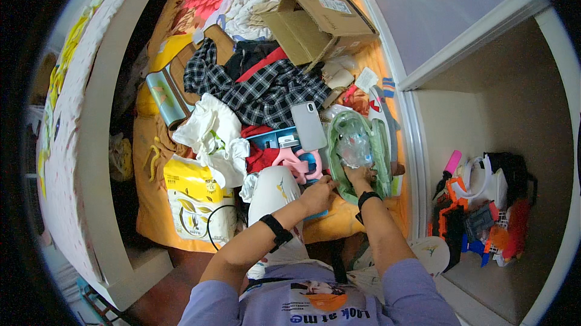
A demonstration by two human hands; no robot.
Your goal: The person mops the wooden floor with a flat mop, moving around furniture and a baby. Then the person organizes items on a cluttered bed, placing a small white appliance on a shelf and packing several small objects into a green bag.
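A soft green zip bag lies open on the bed in front of me, with a crinkled clear plastic bag inside it. My right hand reaches into the green bag at its near end and touches the clear plastic; its fingertips are hidden. At the bag's near left edge, my left hand is closed, with its fingers pinched on the edge. Just left of the green bag are a grey phone, a pink ring-shaped item and a blue tray with small things in it.
An open cardboard box stands at the far right of the bed. Black plaid clothing and a white cloth cover the middle. A yellow-and-white package sits near left. Right of the bed, a cupboard holds assorted items.
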